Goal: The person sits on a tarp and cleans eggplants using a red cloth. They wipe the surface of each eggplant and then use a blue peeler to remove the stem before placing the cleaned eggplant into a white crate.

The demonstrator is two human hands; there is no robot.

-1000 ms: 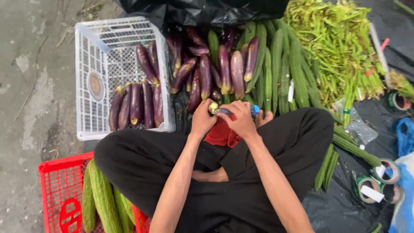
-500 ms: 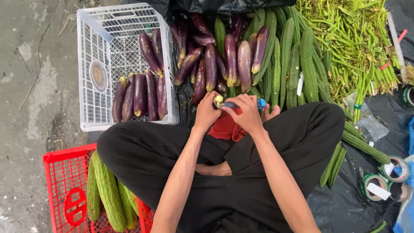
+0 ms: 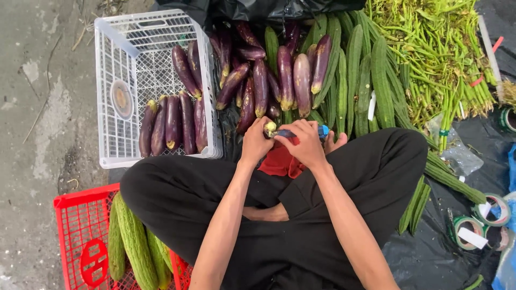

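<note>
Both hands, the left hand (image 3: 255, 140) and right hand (image 3: 306, 144), have barely shifted over the eggplant stem (image 3: 270, 128).

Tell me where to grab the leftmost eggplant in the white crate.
Grip the leftmost eggplant around its purple mid-body, coming from above and its left: that side faces bare mesh of the white crate, while another eggplant presses against its right. It lies lengthwise, pale stem end up top.

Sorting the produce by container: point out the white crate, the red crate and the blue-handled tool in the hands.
white crate (image 3: 124, 37), head view, bare mesh floor near its far end.
red crate (image 3: 80, 197), head view, top rim.
blue-handled tool (image 3: 322, 130), head view, blue end showing past the right hand's fingers.
</note>
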